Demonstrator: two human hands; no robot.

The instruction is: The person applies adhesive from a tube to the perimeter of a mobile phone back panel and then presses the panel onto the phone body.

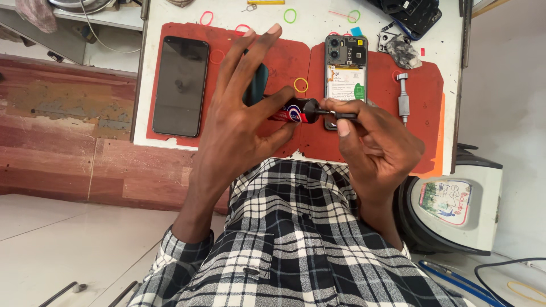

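1. Red work mats (pixel 287 62), two in number, lie side by side on the white bench (pixel 318 23); the left mat carries one closed phone (pixel 181 85), face up, well apart from the hands.
2. Left hand (pixel 239 113) grasps the black glue tube (pixel 293 111) between thumb and lower fingers, the upper fingers spread and free; a dark teal object sits behind the palm, its kind unclear.
3. Glue tube: one, held level above the seam between the mats, nozzle pointing right.
4. Right hand (pixel 372 142) is clenched on the slim black cap (pixel 341 115) at the nozzle tip, pinched by thumb and forefinger. For a clean result, the tube is best held steady and unsqueezed while the cap is turned along the nozzle's axis.
5. Opened phone (pixel 346 71): one, back removed, battery exposed, lying just behind the right hand's fingers.
6. Metal screw tool (pixel 403 99): one, upright on the right mat.
7. Rubber bands, about six visible: yellow (pixel 301 85), green (pixel 290 15), pink (pixel 206 17) among them.
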